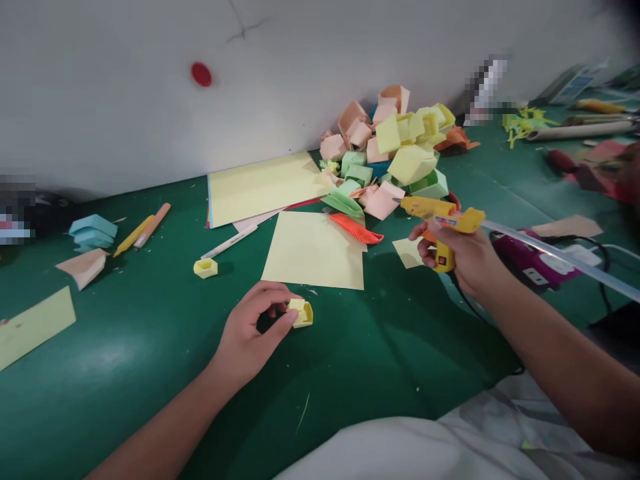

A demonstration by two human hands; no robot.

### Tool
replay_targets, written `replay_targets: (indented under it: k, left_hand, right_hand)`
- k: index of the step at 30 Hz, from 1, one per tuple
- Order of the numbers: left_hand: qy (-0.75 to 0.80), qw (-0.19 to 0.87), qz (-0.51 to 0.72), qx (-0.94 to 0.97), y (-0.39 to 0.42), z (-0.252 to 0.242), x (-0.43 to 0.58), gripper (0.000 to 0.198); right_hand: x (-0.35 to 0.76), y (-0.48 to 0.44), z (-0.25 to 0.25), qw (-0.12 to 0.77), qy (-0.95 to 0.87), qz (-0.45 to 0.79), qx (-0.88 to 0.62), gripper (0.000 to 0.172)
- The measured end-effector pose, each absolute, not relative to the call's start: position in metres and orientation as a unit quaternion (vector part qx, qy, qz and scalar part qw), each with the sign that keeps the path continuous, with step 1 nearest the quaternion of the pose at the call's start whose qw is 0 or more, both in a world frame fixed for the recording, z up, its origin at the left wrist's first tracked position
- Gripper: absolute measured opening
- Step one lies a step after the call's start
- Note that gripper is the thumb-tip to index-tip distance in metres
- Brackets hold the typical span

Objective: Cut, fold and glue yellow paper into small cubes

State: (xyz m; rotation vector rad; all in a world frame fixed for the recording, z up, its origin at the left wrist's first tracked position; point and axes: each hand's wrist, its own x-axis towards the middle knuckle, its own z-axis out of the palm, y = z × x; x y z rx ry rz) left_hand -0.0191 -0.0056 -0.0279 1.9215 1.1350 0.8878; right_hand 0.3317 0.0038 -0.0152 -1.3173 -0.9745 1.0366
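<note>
Between the thumb and fingers of my left hand (257,327) is a small yellow folded paper box (303,316), held low over the green table. My right hand (463,253) grips a yellow hot glue gun (443,217) by its handle, its nozzle pointing left toward the paper pile. A long clear glue stick (565,252) sticks out of its back end. Another small yellow paper box (205,268) sits to the left of my left hand. Just beyond that hand lies a pale yellow paper sheet (315,253), with an orange-handled cutter (355,228) on its right corner.
A heap of folded paper boxes (413,163) in several colours stands against the wall. Stacked sheets (265,187), a white pen (230,241) and two markers (143,230) lie left of it. On the right are a purple power strip (525,260) and cables.
</note>
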Motion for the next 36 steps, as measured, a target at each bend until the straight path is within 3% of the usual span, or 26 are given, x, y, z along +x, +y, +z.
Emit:
replay_targets:
  k: [17,23,29,36]
  left_hand:
    - [0.425,0.358,0.346,0.756,-0.005,-0.03,-0.021,0.013]
    - [0.425,0.352,0.344,0.76,-0.006,-0.03,-0.022,0.013]
    - [0.432,0.355,0.339,0.757,-0.006,-0.03,-0.022,0.013]
    - [0.431,0.365,0.333,0.755,-0.006,-0.031,-0.024,0.013]
  right_hand:
    - [0.302,0.003,-0.003,0.439,-0.468,0.436,-0.631,0.033]
    - [0.324,-0.003,0.0,0.374,-0.53,0.294,-0.702,0.033]
    - [0.383,-0.004,-0.009,0.157,-0.594,0.008,-0.789,0.046]
    - [0.414,-0.006,-0.035,0.095,-0.647,0.008,-0.756,0.043]
